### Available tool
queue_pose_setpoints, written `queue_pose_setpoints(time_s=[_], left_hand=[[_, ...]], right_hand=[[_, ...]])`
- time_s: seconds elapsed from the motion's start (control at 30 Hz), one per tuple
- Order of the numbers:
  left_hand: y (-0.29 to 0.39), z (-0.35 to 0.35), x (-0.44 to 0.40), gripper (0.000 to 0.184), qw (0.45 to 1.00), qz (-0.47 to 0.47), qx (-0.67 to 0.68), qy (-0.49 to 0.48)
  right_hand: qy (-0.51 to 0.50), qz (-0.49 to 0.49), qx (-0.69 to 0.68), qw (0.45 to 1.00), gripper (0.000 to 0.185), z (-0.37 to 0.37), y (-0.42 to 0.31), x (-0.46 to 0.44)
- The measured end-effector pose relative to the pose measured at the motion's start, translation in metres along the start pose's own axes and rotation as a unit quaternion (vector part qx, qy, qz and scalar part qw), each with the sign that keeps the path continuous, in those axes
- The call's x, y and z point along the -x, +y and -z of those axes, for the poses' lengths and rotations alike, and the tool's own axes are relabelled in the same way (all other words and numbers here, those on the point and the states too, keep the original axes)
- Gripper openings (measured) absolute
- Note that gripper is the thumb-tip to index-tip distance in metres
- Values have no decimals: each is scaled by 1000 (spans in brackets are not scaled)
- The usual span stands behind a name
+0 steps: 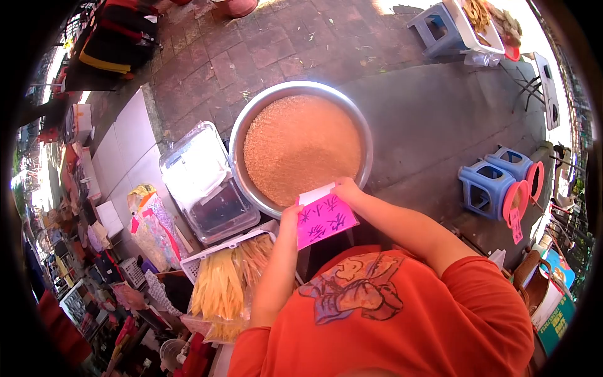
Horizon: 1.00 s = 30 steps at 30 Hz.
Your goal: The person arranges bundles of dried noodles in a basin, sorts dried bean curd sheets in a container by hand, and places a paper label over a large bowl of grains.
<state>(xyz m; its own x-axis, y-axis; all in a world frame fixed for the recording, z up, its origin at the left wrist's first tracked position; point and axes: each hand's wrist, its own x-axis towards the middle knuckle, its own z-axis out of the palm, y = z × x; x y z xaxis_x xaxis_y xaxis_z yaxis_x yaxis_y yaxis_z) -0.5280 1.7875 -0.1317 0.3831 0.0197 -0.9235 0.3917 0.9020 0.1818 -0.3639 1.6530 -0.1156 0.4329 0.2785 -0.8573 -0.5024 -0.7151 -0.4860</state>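
A bright pink card [323, 225] with dark handwritten characters is held between my two hands, at the near rim of a large round metal basin [365, 141]. My left hand [290, 215] grips the card's left edge. At the upper right corner, my right hand [344, 188] has its fingers closed on the same card. Orange-brown grain [301, 141] fills much of the basin, its single pieces too small to make out. The card covers a bit of the near rim.
Left of the basin stands a clear plastic box [220, 213] with white material on it. Nearer me, a white basket [191, 264] holds pale yellow strips. Blue stools [483, 185] with pink-rimmed round items stand at right. Another stool [434, 30] carries a white tray.
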Motion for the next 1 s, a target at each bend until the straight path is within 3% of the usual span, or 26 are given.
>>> queue_pose_setpoints(time_s=[0.07, 0.17, 0.23, 0.43, 0.53, 0.57, 0.63, 0.67, 0.77, 0.83, 0.87, 0.93, 1.0], left_hand=[[0, -5, 5, 27, 999, -1, 32, 14], [-3, 1, 7, 26, 997, -23, 75, 3], [-11, 17, -9, 25, 997, -58, 53, 5], [-14, 39, -28, 22, 997, -2, -73, 21], [6, 2, 7, 30, 998, 47, 19, 23], [8, 12, 1, 32, 998, 58, 3, -35], [17, 14, 6, 37, 993, 87, 2, -77], [26, 3, 21, 40, 991, 107, -11, -79], [34, 26, 14, 48, 987, 94, -99, -86], [44, 42, 14, 41, 987, 53, -153, -4], [55, 52, 15, 40, 982, 62, -178, -27], [59, 22, 46, 50, 961, -14, -274, 36], [74, 31, 38, 53, 940, -51, -332, 49]], right_hand=[[7, 4, 20, 1000, 9, -8, -4, -10], [-16, -6, 67, 998, 29, -19, 0, -25], [-17, -5, 59, 998, 27, -17, -1, -23], [-83, -86, 8, 993, 22, -8, -11, -9], [-93, -98, 55, 989, 32, 7, -36, 26], [-92, -101, 76, 988, 36, 13, -49, 41], [43, 51, 292, 954, 46, 12, -40, 48], [47, 84, 288, 953, 49, 20, -46, 66], [112, 214, 203, 949, 29, 26, -52, 83], [110, 239, 177, 949, 23, 34, -58, 92], [109, 252, 164, 948, 23, 37, -55, 98], [248, 373, 195, 873, 26, 35, -33, 103], [326, 407, 199, 830, 24, 43, -12, 98]])
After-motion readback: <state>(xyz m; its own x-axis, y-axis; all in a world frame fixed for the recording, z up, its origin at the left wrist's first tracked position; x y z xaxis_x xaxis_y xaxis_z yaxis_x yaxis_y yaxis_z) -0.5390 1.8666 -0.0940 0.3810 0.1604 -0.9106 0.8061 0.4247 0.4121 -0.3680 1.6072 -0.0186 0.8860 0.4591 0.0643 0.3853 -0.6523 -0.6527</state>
